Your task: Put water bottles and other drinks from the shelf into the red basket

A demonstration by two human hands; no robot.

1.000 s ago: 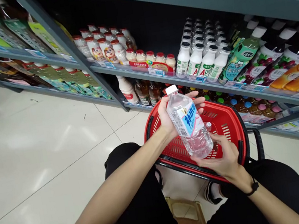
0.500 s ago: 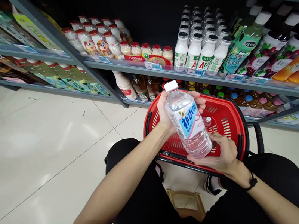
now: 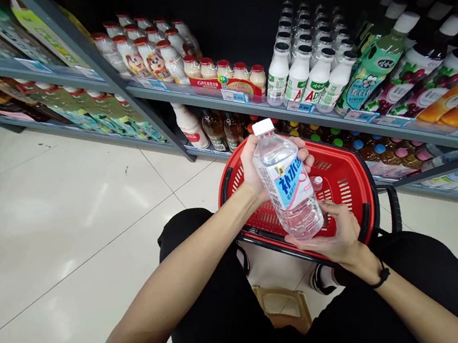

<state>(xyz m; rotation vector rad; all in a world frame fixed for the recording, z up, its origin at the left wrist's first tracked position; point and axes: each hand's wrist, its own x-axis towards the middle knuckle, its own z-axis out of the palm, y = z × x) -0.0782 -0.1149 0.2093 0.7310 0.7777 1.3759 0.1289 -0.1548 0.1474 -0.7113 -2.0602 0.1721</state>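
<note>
A clear electrolyte-drink bottle is held tilted above the red shopping basket, its white cap toward the far rim and its base toward the near rim. Its upper half is wrapped by the left hand, whose fingers are curled behind it to the far side; its base is cradled between thumb and fingers of the right hand.

If either hold is loosened, the smooth plastic could be let slip, and the near rim or the small clear bottle lying inside the basket could be struck. If the basket is nudged by a knee, it could be tipped; what it is borne by cannot be told.

Pale glossy tiles are seen on the floor, with a beige stool between the legs. Beyond the far rim, a grey shelf is stocked with red-capped milk-drink bottles at its left end and dark-capped white bottles farther right.
</note>
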